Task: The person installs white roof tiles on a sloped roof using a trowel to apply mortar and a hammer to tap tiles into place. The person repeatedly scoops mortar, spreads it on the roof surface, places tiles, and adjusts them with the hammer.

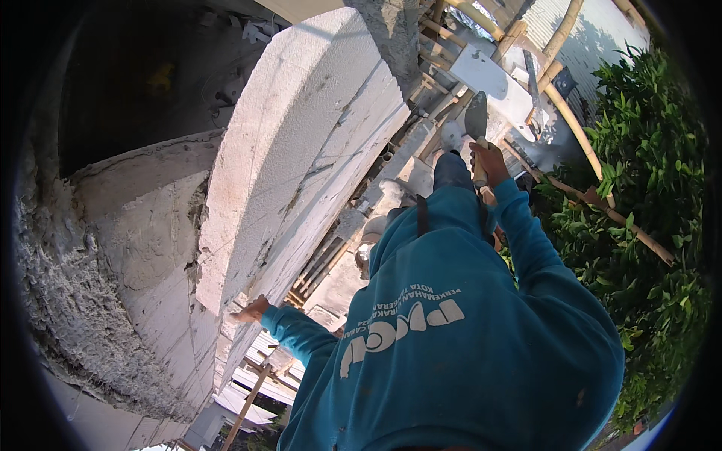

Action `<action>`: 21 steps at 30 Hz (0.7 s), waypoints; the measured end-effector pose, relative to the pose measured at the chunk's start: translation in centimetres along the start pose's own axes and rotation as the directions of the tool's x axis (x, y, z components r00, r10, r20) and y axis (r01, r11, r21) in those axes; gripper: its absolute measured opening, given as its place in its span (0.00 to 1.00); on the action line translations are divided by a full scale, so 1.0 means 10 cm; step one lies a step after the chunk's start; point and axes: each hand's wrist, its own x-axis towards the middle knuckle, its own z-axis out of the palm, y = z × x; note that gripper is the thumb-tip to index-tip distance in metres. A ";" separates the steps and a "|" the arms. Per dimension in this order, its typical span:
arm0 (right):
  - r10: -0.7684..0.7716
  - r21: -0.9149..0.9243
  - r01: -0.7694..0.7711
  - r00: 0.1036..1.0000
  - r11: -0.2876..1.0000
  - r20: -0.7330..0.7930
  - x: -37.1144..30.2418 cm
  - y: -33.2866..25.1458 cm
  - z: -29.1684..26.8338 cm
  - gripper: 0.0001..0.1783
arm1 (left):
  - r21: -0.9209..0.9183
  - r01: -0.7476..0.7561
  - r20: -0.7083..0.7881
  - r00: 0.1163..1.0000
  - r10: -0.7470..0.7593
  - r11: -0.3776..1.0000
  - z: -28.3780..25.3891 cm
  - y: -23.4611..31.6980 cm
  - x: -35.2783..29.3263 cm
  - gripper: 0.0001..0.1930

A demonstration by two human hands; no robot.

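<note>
My right hand is wrapped round the wooden handle of a trowel. Its grey, leaf-shaped blade points up and away from me, with nothing readable on it at this size. On the other side, my left hand reaches out with fingers extended, resting at the lower end of a pale block wall; its fingertips are partly lost against the bright surface. Thin dark joints run along the wall's side face, and its top is rough and white.
Bamboo poles form scaffolding at the upper right, beside a white board with a long tool across its end. Leafy branches crowd the right side. Rough mortared masonry and a dark opening lie left of the wall.
</note>
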 end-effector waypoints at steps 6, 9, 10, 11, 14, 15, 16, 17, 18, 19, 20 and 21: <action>0.195 -0.464 -0.037 0.935 0.885 0.296 -0.10 -0.15 -0.29 0.10 | 0.104 0.028 0.101 0.994 -0.039 0.994 -0.29 -0.68 -0.38 0.46; 0.337 -0.693 0.091 0.824 0.716 0.456 -0.25 -0.53 0.10 0.13 | 0.240 -0.028 0.255 0.966 -0.035 0.970 -0.91 -1.24 -0.17 0.42; 0.348 -0.735 0.171 0.796 0.656 0.495 -0.26 -0.63 0.24 0.14 | 0.324 0.039 0.209 0.972 -0.112 0.945 -0.84 -1.38 -0.43 0.35; 0.372 -0.765 0.246 0.760 0.595 0.533 -0.25 -0.72 0.38 0.15 | 0.380 0.087 0.212 0.961 -0.178 0.921 -0.76 -1.49 -0.75 0.32; 0.494 -0.804 0.436 0.635 0.405 0.594 -0.16 -0.93 0.82 0.16 | 0.478 0.112 0.319 0.902 -0.291 0.871 -0.98 -2.02 -1.42 0.28; 0.537 -0.812 0.500 0.615 0.300 0.577 -0.25 -1.02 1.03 0.16 | 0.494 0.082 0.367 0.883 -0.293 0.866 -1.19 -2.34 -1.57 0.27; 0.533 -0.707 0.685 0.538 0.174 0.653 -0.20 -1.02 1.19 0.16 | 0.568 0.032 0.346 0.898 -0.273 0.823 -1.28 -2.44 -1.78 0.26; 0.544 -0.557 0.829 0.445 0.051 0.711 -0.08 -1.01 1.33 0.17 | 0.641 -0.017 0.331 0.908 -0.257 0.768 -1.31 -2.54 -1.99 0.26; 0.553 -0.392 0.920 0.319 0.015 0.770 0.09 -0.93 1.45 0.18 | 0.630 0.032 0.270 0.928 -0.257 0.776 -1.40 -2.74 -2.14 0.24; 0.569 -0.482 0.876 0.407 -0.021 0.714 0.11 -0.84 1.57 0.17 | 0.584 0.112 0.239 0.923 -0.303 0.804 -1.48 -2.88 -2.29 0.24; 0.581 -0.472 0.877 0.430 -0.087 0.691 -0.16 -0.64 1.87 0.17 | 0.654 0.105 0.204 0.929 -0.309 0.749 -1.57 -2.82 -2.27 0.26; 0.584 -0.470 0.861 0.488 -0.196 0.649 -0.40 -0.68 2.04 0.17 | 0.706 0.136 0.171 0.920 -0.353 0.695 -1.54 -2.87 -2.50 0.28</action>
